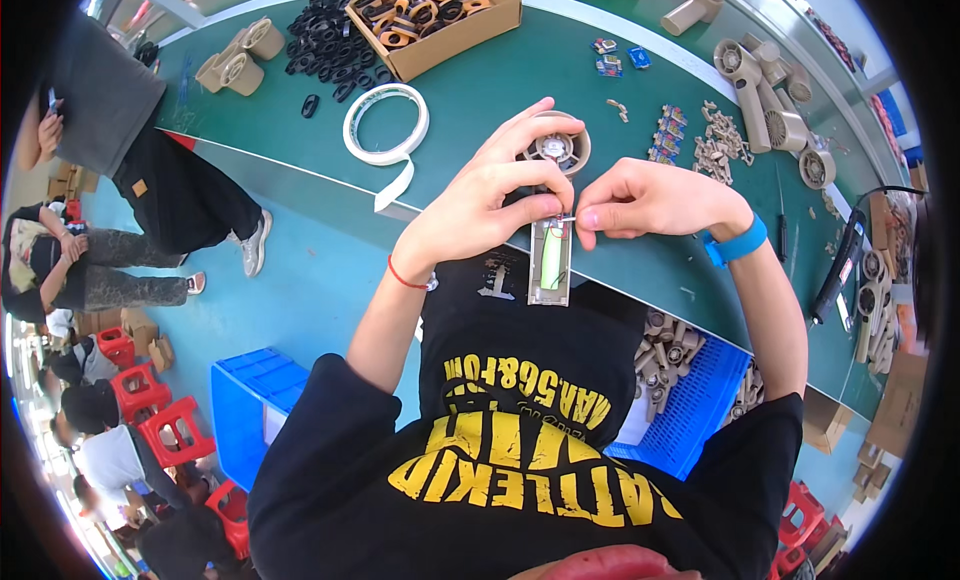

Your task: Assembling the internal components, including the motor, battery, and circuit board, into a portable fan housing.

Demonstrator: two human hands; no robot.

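My left hand (478,205) is wrapped round a beige handheld fan (570,130), with its round head pointing away from me. Its handle lies open toward me, and a green cylindrical battery (551,255) and thin wires show inside. The left thumb presses near the top of the handle. From the right, my right hand (655,202) comes in with thumb and forefinger pinched together beside the upper end of the handle. A small thin piece shows at those fingertips, too small to name. The fan is held over the front edge of the green table (470,100).
A white tape roll (422,130) lies left of the fan. Behind it are black rings (335,40) and a cardboard box (450,35) of rings. To the right are small circuit boards (668,135), beige clips (718,145) and fan housings (770,100). A blue crate (690,430) stands below the table.
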